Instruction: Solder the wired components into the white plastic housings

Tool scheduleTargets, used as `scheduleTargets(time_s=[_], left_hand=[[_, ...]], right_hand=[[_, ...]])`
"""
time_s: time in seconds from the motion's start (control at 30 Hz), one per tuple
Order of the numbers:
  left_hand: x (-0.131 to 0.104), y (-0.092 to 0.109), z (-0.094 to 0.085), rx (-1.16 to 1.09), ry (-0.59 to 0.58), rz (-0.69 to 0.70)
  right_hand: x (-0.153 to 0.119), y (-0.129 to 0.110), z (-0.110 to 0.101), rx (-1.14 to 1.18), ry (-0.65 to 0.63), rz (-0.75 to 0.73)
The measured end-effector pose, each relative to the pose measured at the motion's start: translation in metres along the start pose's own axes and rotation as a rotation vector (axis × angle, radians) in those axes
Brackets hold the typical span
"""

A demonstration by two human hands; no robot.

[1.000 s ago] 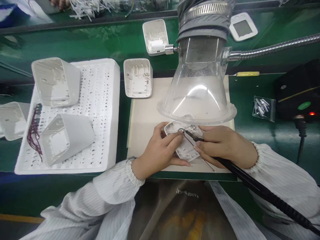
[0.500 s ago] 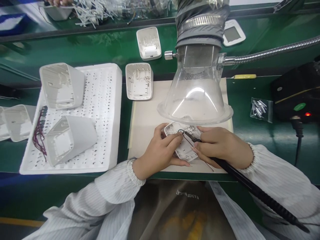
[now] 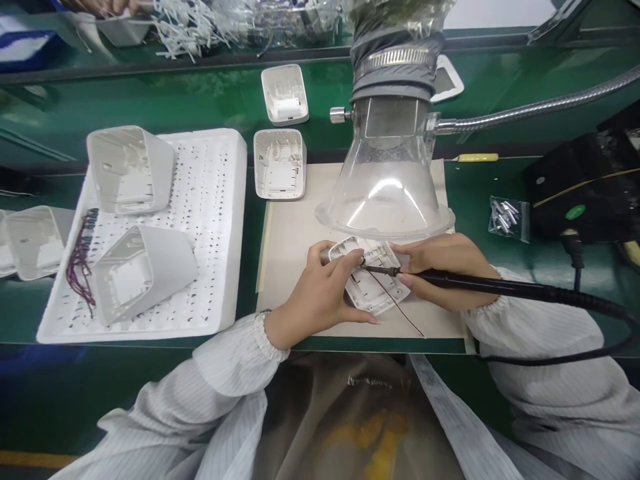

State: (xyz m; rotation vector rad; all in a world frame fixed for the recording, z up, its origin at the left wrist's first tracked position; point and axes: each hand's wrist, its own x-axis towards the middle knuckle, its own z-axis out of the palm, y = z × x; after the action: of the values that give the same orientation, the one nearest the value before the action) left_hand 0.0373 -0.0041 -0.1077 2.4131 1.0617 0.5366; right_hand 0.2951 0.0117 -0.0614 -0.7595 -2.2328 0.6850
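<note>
My left hand point(image 3: 313, 293) is closed on a white plastic housing part point(image 3: 375, 293) lying on the beige mat. Its index finger presses near the upper left of the part, and the thumb lies along the lower edge. In my right hand point(image 3: 443, 270) is a black soldering iron point(image 3: 475, 283), held almost level. The iron's tip points left, reaching the housing close to my left fingertip; the exact contact is too small to see. A thin dark red wire point(image 3: 403, 310) runs from there over the housing and onto the mat.
A clear fume hood point(image 3: 393, 180) hangs just above my hands. At left, a white foam tray point(image 3: 220, 233) bears housings point(image 3: 173, 267) and wires point(image 3: 77, 270). Two open housings point(image 3: 280, 163) stand behind the mat. At right are a small bag of metal parts point(image 3: 509, 219) and a black station point(image 3: 575, 193).
The soldering iron has swung from a steep slant to nearly level, and its cord now shows at right. My right hand has turned with it. My left hand keeps its hold.
</note>
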Motion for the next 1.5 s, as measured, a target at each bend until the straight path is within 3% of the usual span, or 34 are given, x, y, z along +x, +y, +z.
scheduleTargets(time_s=[0.27,0.5,0.67,1.5], left_hand=[[0.0069,0.0016,-0.0004,-0.045,-0.049,-0.052],[0.0063,0.0024,0.0001,0.014,0.067,0.024],[0.0044,0.0023,0.0008,0.027,0.075,0.013],[0.0022,0.0029,0.0003,0.031,0.039,-0.044]], right_hand=[[0.004,-0.0029,0.0043,-0.023,-0.076,-0.037],[0.004,-0.0021,0.0063,-0.049,-0.099,-0.037],[0.0045,-0.0025,0.0069,-0.128,-0.16,-0.029],[0.0049,-0.0029,0.0079,-0.084,-0.141,-0.021]])
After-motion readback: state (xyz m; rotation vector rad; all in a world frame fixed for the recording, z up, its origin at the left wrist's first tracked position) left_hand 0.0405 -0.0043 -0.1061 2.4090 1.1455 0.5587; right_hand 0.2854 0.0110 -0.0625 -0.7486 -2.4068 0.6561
